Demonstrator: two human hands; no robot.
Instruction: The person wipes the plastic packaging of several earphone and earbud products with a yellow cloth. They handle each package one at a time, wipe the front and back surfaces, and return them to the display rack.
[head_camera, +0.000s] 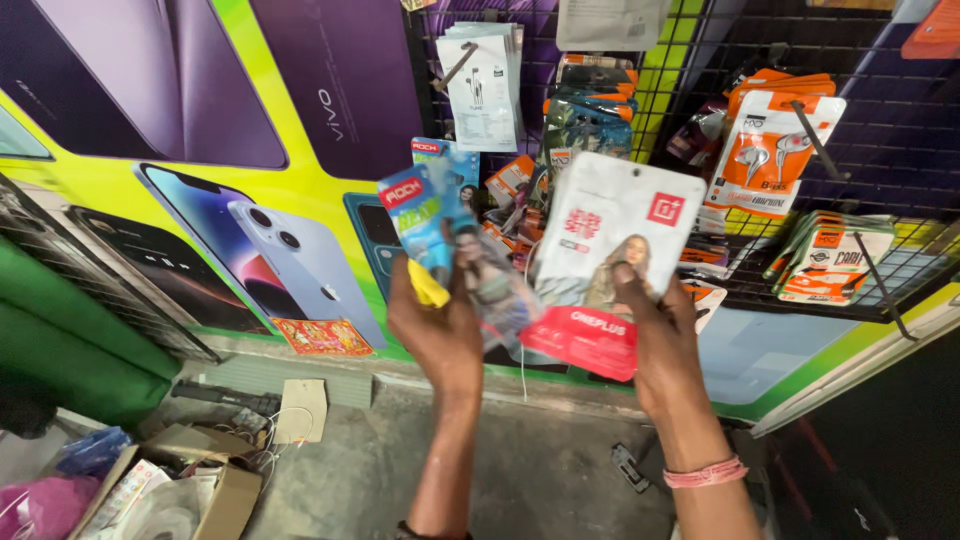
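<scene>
Before wire rack (900, 150), right hand (665, 345) holds white-and-red packet (610, 250).

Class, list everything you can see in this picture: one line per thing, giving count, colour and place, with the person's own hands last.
White packet: one, white with red bottom, held up at centre.
Blue packets: two or so, blue and clear, held left of the white one.
Yellow piece: one, yellow, under the left thumb.
Orange packs: several, orange and white, hanging on hooks at right.
White boxes: a stack, white, hanging at top centre.
Wire rack: one, black, upper right.
Phone poster: one, green and purple, left wall.
Cardboard box: one, brown, lower left floor.
Wristband: one, pink, right wrist.
Left hand: holds the blue packets.
Right hand: holds the white packet.
</scene>
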